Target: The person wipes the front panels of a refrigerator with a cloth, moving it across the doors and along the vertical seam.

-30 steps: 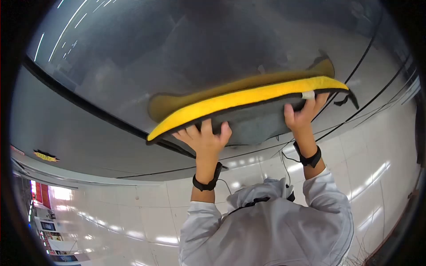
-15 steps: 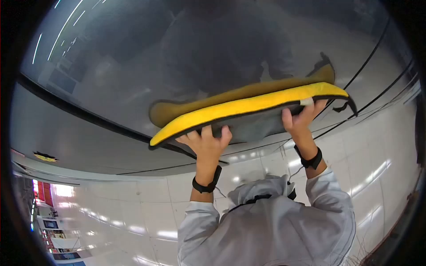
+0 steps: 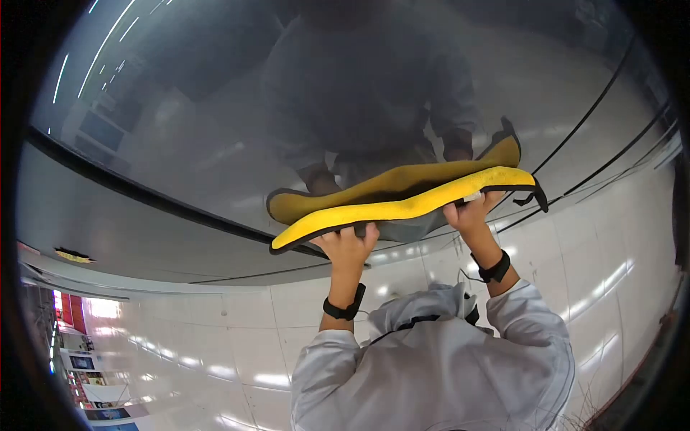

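Observation:
A folded microfiber towel (image 3: 402, 208), yellow on its upper side with black edging and a grey underside, stretches across the lower edge of a glossy dark car panel (image 3: 215, 93). My left hand (image 3: 346, 246) grips its near edge left of the middle, thumb raised and the other fingers partly tucked behind the cloth. Nearer the right end, my right hand (image 3: 472, 213) holds the same edge beside a small white tag. A black loop hangs from the towel's right end. The panel mirrors the towel and my upper body. Black bands sit on both wrists.
A black trim strip (image 3: 144, 197) runs along the panel's left side, and dark seams cross it at right. A yellow and black sticker (image 3: 74, 255) lies on the lower left surface. Shiny white floor tiles (image 3: 237, 345) spread below. Display boards stand at far left.
Both hands have drawn the towel down the panel toward my body. Its left end has shifted right and its right end left, with a deeper bend in the middle.

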### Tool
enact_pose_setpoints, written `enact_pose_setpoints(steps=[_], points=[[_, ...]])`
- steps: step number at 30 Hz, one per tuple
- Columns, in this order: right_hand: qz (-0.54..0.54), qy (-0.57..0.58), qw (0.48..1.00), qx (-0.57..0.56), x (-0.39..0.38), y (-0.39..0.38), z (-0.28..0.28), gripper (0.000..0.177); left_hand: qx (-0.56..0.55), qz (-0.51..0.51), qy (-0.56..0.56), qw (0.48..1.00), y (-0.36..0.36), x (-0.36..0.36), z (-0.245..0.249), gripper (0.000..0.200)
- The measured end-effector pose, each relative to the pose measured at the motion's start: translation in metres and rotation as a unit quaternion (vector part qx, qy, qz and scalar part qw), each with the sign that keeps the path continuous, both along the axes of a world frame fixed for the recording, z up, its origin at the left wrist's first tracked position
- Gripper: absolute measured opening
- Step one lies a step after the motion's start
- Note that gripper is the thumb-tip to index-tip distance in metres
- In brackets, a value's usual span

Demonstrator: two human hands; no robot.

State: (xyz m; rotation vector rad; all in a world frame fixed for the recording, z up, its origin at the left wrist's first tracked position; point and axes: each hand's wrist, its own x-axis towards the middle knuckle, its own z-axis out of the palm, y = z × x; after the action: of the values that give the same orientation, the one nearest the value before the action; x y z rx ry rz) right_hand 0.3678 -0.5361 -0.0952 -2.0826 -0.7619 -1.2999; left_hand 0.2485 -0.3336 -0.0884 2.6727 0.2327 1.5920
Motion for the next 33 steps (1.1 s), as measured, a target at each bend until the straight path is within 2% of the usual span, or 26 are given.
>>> enact_pose_setpoints(steps=[2, 6, 12, 14, 17, 24, 25, 26, 33], points=[[0.009, -0.029, 0.999, 0.019, 0.001, -0.001, -0.005, 0.053, 0.017, -0.017, -0.032, 0.999, 0.0, -0.001, -0.001, 0.056], [0.011, -0.078, 0.996, 0.041, 0.001, 0.003, 0.022, 0.055, 0.015, -0.018, -0.032, 0.999, 0.004, 0.0, 0.016, 0.058], [0.004, -0.142, 0.989, 0.042, 0.012, 0.006, 0.103, 0.055, 0.071, 0.019, -0.1, 0.992, 0.018, 0.01, 0.078, 0.056], [0.003, -0.157, 0.986, 0.047, 0.016, 0.002, 0.109, 0.057, 0.089, 0.025, -0.115, 0.989, 0.017, 0.014, 0.093, 0.055], [-0.001, -0.165, 0.986, 0.035, 0.019, -0.001, 0.106, 0.064, 0.09, 0.024, -0.112, 0.989, 0.019, 0.016, 0.082, 0.056], [-0.029, -0.131, 0.991, 0.022, 0.014, -0.008, 0.057, 0.062, 0.074, 0.019, -0.089, 0.993, 0.006, 0.013, 0.044, 0.05], [-0.03, -0.12, 0.992, 0.021, 0.013, -0.01, 0.047, 0.06, 0.063, 0.029, -0.057, 0.996, 0.003, 0.01, 0.039, 0.049], [-0.029, -0.119, 0.992, 0.02, 0.013, -0.01, 0.039, 0.06, 0.048, -0.011, -0.094, 0.994, 0.005, 0.013, 0.027, 0.048], [-0.025, -0.066, 0.998, 0.004, 0.007, -0.016, 0.006, 0.06, 0.019, -0.003, 0.013, 1.0, -0.004, 0.001, -0.019, 0.045]])
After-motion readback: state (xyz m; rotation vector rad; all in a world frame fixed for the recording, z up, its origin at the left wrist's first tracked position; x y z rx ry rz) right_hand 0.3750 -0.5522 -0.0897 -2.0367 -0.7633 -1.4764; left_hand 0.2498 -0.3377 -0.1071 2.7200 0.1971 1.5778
